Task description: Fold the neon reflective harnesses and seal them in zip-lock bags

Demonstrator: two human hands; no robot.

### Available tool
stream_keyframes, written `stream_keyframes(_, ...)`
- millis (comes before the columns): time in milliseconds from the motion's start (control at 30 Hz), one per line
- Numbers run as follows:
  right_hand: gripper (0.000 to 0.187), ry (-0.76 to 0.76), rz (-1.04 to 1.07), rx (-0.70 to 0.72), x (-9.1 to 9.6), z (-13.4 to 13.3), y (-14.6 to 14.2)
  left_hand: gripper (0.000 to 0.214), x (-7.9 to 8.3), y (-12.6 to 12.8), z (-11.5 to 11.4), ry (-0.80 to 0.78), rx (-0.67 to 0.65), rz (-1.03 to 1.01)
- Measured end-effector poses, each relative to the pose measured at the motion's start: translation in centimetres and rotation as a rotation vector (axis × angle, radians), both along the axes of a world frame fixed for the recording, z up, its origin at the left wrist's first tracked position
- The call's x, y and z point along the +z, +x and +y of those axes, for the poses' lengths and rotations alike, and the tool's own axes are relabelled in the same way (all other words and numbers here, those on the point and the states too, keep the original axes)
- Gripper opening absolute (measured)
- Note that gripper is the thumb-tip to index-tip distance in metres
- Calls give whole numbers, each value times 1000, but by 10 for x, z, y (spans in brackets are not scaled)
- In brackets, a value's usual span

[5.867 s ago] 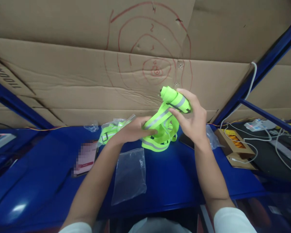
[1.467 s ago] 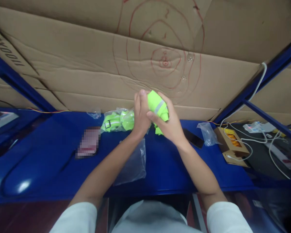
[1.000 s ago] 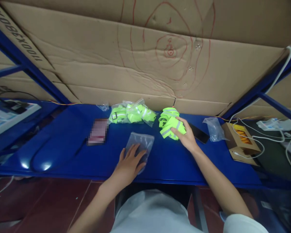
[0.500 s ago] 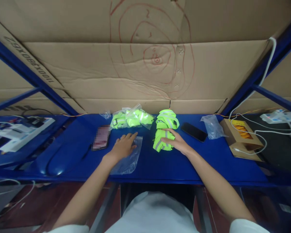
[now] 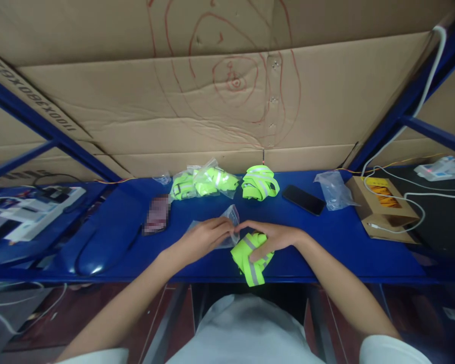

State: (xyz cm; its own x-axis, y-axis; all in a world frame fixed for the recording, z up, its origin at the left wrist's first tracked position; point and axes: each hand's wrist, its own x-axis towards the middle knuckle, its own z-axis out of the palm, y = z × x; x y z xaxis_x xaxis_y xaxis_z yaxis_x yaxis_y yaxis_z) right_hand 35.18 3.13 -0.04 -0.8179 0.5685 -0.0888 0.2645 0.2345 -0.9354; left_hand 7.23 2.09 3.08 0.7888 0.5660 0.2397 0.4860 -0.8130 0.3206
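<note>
My right hand [image 5: 275, 237] is closed around a folded neon-yellow reflective strap bundle [image 5: 251, 257] near the front edge of the blue shelf [image 5: 326, 242]. My left hand [image 5: 205, 238] pinches the mouth of a clear plastic zip bag [image 5: 227, 227] just left of it. The fingertips of both hands nearly meet at the bag's opening. A second loose neon strap bundle [image 5: 260, 182] lies further back on the shelf. Bagged neon straps [image 5: 205, 183] sit at the back, left of it.
A black phone [image 5: 303, 199] and a crumpled clear bag [image 5: 331, 188] lie right of the straps. An open cardboard box [image 5: 382, 210] with white cables stands at the right. A blurred card [image 5: 156, 220] lies left. Cardboard sheets [image 5: 227, 101] with red circles back the shelf.
My right hand took one neon bundle from the middle of the shelf and brought it to the front edge. My left hand lifted the clear bag's mouth beside it.
</note>
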Motion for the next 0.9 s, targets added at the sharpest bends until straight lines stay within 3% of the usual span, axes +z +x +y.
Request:
stream_keyframes(133,78,131,-122,-53,-4,-3,-3,12,31,1,2,-36,53,29)
stream_keyframes(233,84,158,-77,-18,-4,-6,-6,19,55,8,2,-126,16,-5)
stream_keyframes(300,71,164,-17,-10,-2,-8,-8,32,61,13,3,-143,-38,-34)
stream_keyframes(400,53,206,50,-95,1,-10,-10,86,46,15,8,-169,26,-42)
stream_keyframes(467,52,246,82,-157,2,-10,-9,125,28,12,11,-276,123,-26)
stream_keyframes(500,52,273,96,-191,3,-10,-9,132,20,10,11,-349,159,-15)
stream_keyframes(567,53,352,96,-294,1,-10,-9,132,7,9,9,-436,232,-16)
stream_keyframes(700,56,490,0,-471,-2,-12,-11,136,4,19,0,-318,323,23)
stream_keyframes(800,55,488,-50,-448,-1,-12,-9,137,8,27,2,-178,338,83)
stream_keyframes(900,72,405,-82,-365,6,-8,4,116,9,22,16,28,365,153)
